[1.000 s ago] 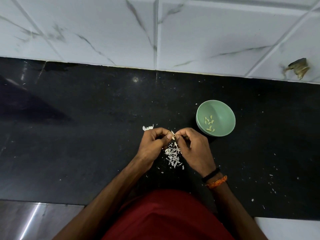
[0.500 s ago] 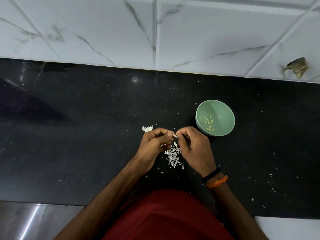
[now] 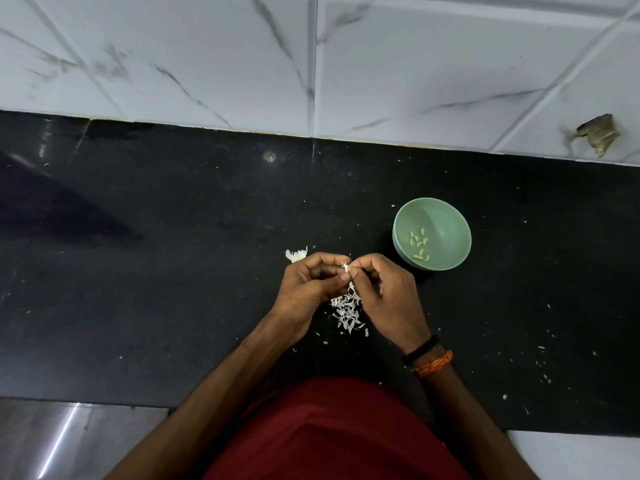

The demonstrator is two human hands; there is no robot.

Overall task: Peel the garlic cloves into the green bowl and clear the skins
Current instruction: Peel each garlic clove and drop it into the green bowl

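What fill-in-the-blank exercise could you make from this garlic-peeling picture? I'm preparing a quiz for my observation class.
1. The peeled cloves lie inside the ____ bowl.
2. Both the left hand and the right hand pinch one garlic clove above a pile of ____.
3. The bowl stands on the ____ countertop.
4. The bracelets sit on the ____ wrist.

Missing words: green; skins; black; right
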